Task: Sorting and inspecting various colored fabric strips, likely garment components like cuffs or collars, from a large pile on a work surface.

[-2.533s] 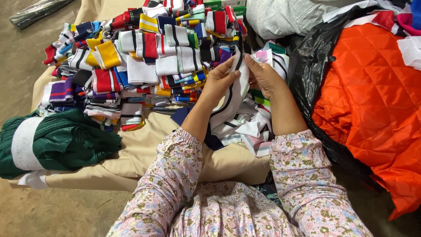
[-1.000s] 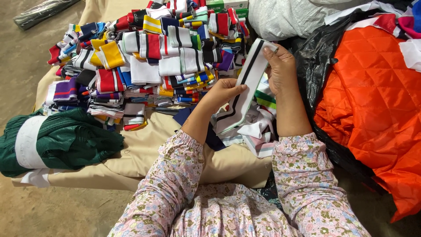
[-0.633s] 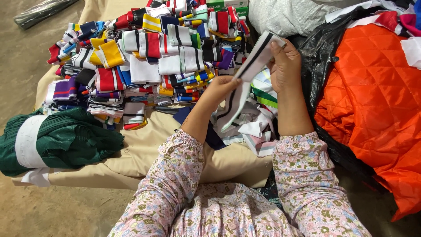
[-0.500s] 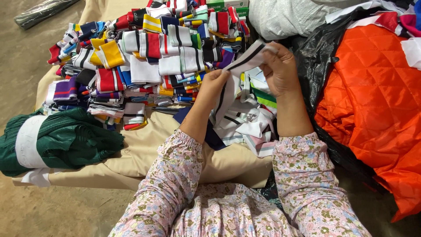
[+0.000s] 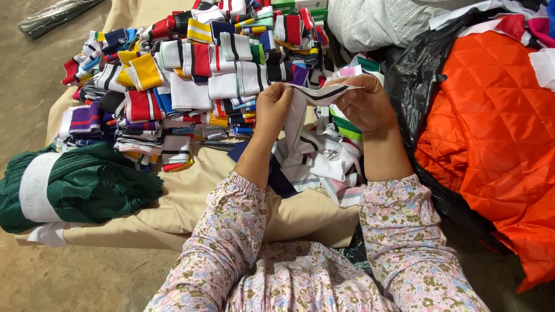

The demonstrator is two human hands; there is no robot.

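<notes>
Both hands hold one white knit strip with black stripes (image 5: 319, 92), stretched flat between them at chest height. My left hand (image 5: 273, 107) pinches its left end, and the rest of the strip hangs down below that hand. My right hand (image 5: 365, 104) grips the right end. Under the hands lies a loose heap of white striped strips (image 5: 329, 159). Both forearms wear pink floral sleeves.
A big pile of folded striped knit pieces in many colours (image 5: 196, 63) covers the beige cloth (image 5: 191, 196) ahead. A green ribbed bundle with a white band (image 5: 81, 185) lies at the left. Orange quilted fabric (image 5: 497, 133) on black plastic (image 5: 416, 86) fills the right. The floor is bare concrete.
The strip was lifted from the loose heap, held upright by my right hand, then turned flat. My left hand rose and took its other end.
</notes>
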